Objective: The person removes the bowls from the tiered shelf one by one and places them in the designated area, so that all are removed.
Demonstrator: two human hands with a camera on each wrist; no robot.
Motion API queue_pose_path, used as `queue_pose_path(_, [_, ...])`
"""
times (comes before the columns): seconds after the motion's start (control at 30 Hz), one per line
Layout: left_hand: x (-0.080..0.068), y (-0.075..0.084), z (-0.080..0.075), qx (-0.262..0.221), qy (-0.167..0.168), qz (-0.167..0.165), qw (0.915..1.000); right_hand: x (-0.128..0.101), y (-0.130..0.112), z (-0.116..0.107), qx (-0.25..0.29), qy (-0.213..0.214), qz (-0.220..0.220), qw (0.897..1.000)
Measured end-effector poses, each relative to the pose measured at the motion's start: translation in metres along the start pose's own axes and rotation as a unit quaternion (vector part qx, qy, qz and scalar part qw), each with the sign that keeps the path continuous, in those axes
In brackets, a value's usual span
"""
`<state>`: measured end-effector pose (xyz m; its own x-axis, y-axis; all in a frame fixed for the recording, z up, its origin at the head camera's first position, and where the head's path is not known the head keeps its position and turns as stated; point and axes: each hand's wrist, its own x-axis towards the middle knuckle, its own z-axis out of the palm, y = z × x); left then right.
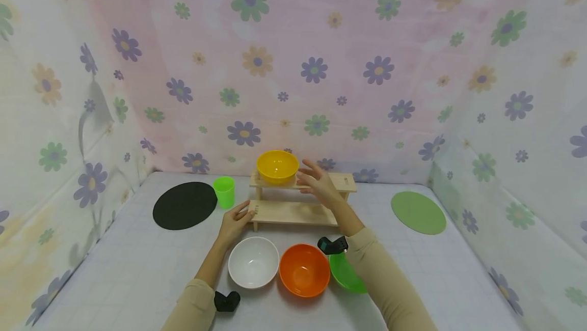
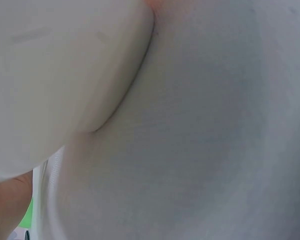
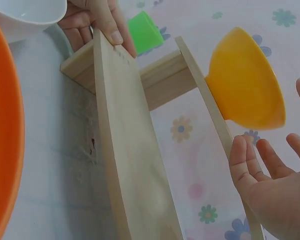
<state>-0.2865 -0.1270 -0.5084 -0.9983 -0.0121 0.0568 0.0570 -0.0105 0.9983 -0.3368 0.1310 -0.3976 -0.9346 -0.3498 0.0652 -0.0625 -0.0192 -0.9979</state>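
A two-tier wooden rack [image 1: 293,212] stands at mid-table. On its upper tier, toward the left, sits a yellow bowl [image 1: 277,167]. My left hand [image 1: 234,224] grips the left end of the lower tier; in the right wrist view its fingers [image 3: 107,22] lie over the board's end, others curled by the leg. Just right of the yellow bowl, my right hand [image 1: 319,186] is held with fingers spread and nothing in them. The right wrist view shows a gap between these fingers and the bowl [image 3: 246,82]. A white curved surface [image 2: 50,75] fills much of the left wrist view.
In front of the rack stand a white bowl [image 1: 254,263], an orange bowl [image 1: 304,271] and a green bowl [image 1: 347,273], partly behind my right forearm. A green cup [image 1: 224,192] is beside a black round mat [image 1: 185,205] at left. A green mat [image 1: 418,213] lies at right.
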Motion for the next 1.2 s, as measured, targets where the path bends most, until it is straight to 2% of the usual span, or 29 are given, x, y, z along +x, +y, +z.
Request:
queue_pose_path(0.43, [-0.001,0.001,0.000,-0.004,0.002,-0.003,1.0000,0.012,0.003,0.017,-0.018,0.016,0.004,1.000])
queue_pose_path(0.6, [-0.001,0.001,0.000,-0.006,-0.002,-0.003,1.0000,0.015,0.004,0.023,-0.007,0.044,0.008,0.999])
queue_pose_path(1.0, [-0.001,0.000,0.000,0.006,0.002,-0.001,1.0000,0.016,0.006,0.033,-0.012,0.076,-0.023,0.997])
queue_pose_path(1.2, [-0.005,0.009,0.000,-0.006,-0.012,-0.007,0.9999,0.014,0.003,0.036,-0.010,0.097,-0.021,0.995])
